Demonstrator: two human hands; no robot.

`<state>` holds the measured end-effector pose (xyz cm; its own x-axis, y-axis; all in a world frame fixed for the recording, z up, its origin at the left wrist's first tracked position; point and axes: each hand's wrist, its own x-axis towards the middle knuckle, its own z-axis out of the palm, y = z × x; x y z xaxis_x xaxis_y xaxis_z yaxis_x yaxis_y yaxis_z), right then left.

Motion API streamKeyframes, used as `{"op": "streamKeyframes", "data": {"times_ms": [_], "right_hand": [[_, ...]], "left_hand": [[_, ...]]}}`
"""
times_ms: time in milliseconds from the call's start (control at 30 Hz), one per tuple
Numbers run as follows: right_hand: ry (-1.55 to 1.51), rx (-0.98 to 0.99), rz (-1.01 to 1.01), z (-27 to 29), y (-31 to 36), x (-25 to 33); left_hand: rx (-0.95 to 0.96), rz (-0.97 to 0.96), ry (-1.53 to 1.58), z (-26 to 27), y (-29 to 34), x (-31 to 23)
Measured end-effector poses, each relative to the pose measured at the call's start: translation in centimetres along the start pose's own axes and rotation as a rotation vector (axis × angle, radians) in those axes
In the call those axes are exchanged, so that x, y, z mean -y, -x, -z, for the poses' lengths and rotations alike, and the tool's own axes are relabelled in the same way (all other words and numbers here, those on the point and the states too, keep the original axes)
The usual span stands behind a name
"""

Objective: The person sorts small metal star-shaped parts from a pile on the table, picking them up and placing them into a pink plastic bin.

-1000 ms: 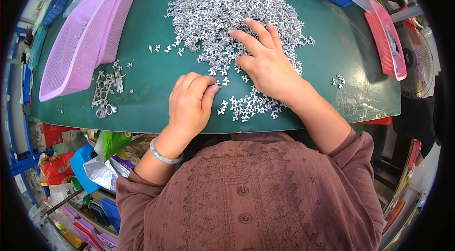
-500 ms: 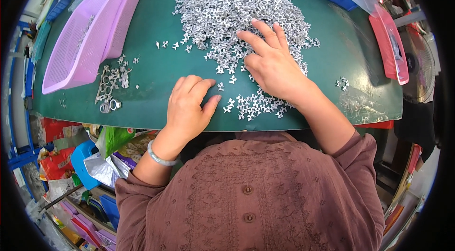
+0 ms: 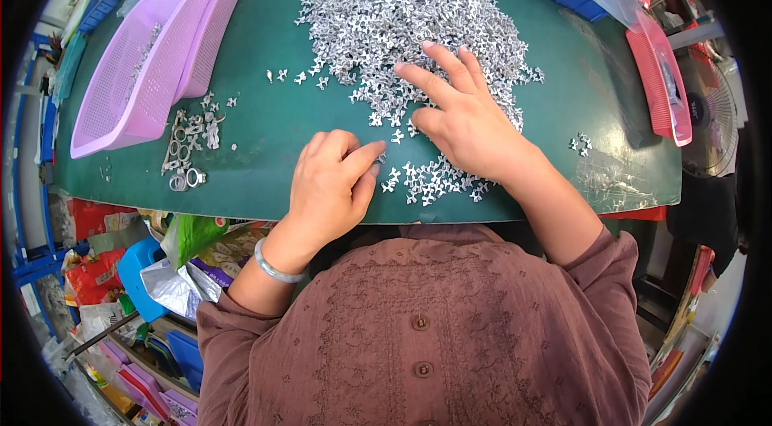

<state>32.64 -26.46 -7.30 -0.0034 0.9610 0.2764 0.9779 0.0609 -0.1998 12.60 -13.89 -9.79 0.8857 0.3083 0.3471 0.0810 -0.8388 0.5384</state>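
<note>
My left hand (image 3: 330, 185) is curled, fingertips pinched on one small metal piece (image 3: 380, 158) on the green mat (image 3: 265, 112). My right hand (image 3: 462, 124) lies flat and spread, fingers on the near edge of the big heap of silver parts (image 3: 402, 16). The parts look light, stiff and a bit slippery (probably sharp-edged), best pinched by the wings. A small sorted cluster (image 3: 434, 182) lies between my hands.
</note>
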Motion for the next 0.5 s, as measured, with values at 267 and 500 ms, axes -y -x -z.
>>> {"op": "streamKeyframes", "data": {"times_ms": [267, 500], "right_hand": [[-0.128, 0.039, -0.016, 1.0, 0.4, 0.2], [0.011, -0.026, -0.042, -0.5, -0.8, 0.1]], "left_hand": [[0.096, -0.036, -0.006, -0.1, -1.0, -0.9], [-0.009, 0.004, 0.048, -0.7, -1.4, -0.5]]}}
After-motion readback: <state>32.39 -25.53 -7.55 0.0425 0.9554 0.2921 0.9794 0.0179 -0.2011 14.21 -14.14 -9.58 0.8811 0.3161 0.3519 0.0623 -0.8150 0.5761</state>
